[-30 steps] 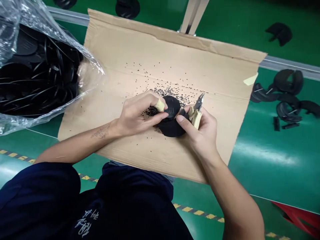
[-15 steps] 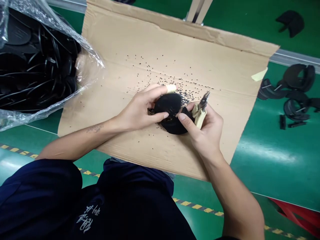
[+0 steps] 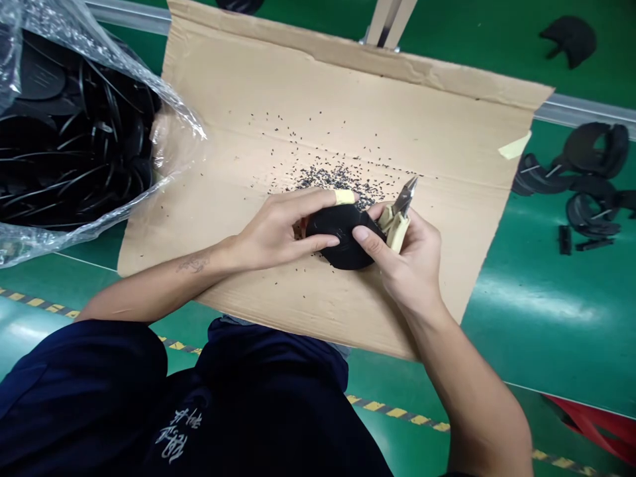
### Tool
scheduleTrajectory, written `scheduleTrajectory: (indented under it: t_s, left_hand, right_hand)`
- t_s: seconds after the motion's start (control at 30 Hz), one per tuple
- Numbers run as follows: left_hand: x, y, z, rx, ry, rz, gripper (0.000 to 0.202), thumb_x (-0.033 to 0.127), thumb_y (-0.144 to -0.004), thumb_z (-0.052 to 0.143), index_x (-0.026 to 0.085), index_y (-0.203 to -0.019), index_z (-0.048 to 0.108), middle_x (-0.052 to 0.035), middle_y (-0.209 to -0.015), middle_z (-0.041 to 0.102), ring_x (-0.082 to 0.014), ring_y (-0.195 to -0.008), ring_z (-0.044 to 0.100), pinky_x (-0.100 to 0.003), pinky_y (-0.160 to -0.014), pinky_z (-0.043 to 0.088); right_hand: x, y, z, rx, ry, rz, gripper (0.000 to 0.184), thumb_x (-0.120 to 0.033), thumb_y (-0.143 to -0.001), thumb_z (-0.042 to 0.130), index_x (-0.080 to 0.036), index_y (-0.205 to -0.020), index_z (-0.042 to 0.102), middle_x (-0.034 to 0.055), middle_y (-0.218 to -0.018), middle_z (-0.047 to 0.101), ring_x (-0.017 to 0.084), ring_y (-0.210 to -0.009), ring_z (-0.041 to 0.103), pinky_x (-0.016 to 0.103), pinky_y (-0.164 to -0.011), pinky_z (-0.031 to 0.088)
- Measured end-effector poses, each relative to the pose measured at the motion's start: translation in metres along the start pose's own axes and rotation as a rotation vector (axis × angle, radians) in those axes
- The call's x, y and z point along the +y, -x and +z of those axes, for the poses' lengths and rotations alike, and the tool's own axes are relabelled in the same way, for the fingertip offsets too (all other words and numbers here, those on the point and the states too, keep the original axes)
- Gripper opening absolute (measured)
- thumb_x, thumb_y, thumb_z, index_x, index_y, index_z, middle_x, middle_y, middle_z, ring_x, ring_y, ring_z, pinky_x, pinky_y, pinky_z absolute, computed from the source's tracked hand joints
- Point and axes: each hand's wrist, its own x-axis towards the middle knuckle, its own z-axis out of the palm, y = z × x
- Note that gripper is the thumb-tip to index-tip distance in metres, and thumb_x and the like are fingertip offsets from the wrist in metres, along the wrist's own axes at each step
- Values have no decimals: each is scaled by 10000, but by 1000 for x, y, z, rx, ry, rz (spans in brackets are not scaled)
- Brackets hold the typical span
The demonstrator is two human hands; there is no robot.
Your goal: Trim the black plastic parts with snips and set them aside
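Between both hands is a dark, rounded black plastic part [image 3: 342, 238], held low over the cardboard. My left hand [image 3: 283, 228], yellow tape round its index finger, grips the left side with the thumb on top. On the right edge the thumb and index finger of my right hand [image 3: 410, 258] pinch the same part. Small cutting pliers [image 3: 400, 222] with cream handles rest in that right hand too, their metal jaws pointing up and away. Many tiny black bits [image 3: 338, 179] lie scattered on the cardboard beyond the part.
A clear plastic bag [image 3: 179, 126] full of black curved parts [image 3: 64, 139] stands at the left. The cardboard sheet [image 3: 238, 73] covers the green work surface. Several curved black pieces [image 3: 589, 149] lie at the right, another [image 3: 569, 40] at the far right.
The left disc-shaped piece has come down against the piece in my right hand; they now look like one rounded body. More of the tiny bits beyond it show. The pliers stay in my right hand.
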Motion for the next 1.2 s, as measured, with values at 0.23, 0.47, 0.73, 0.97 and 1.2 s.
scheduleTrajectory:
  t_s: [0.23, 0.47, 0.73, 0.97, 1.2]
  left_hand:
    - [-2, 3, 3, 29, -86, 150, 407, 409, -950, 664, 250, -1324, 632, -69, -1172, 763, -187, -1029, 741, -327, -917, 607]
    - [-10, 4, 11, 5, -76, 167, 480, 454, -981, 611, 179, -1373, 587, -109, -1246, 740, -192, -1080, 736, -311, -924, 612]
    - [-4, 5, 9, -85, 2, 123, 503, 354, -1037, 514, 155, -1494, 449, -142, -1459, 600, -223, -1341, 603, -351, -1130, 512]
    - [1, 4, 10, -104, 47, 101, 454, 332, -1048, 479, 138, -1459, 474, -147, -1398, 635, -220, -1278, 635, -350, -1095, 529]
    - [1, 5, 13, 110, 95, 104, 400, 426, -973, 628, 151, -1263, 639, -91, -1068, 755, -156, -912, 719, -252, -786, 575]
  right_hand:
    - [0, 0, 2, -32, 24, -14, 448, -586, -724, 835, -219, -841, 606, -39, -736, 516, 104, -629, 430, 250, -571, 399]
    - [1, 0, 5, -5, 61, -107, 418, -556, -759, 823, -214, -850, 603, -40, -727, 541, 103, -610, 459, 255, -571, 447]
    - [0, 3, 2, 17, 79, -185, 336, -503, -826, 786, -218, -871, 614, -29, -782, 583, 112, -662, 525, 257, -606, 486]
    - [3, 2, 1, 10, 125, -217, 295, -445, -839, 789, -210, -875, 614, -27, -792, 615, 119, -678, 563, 262, -614, 498]
    - [0, 5, 0, 25, 183, -355, 178, -337, -886, 755, -219, -913, 624, -20, -816, 648, 129, -698, 596, 267, -637, 510]
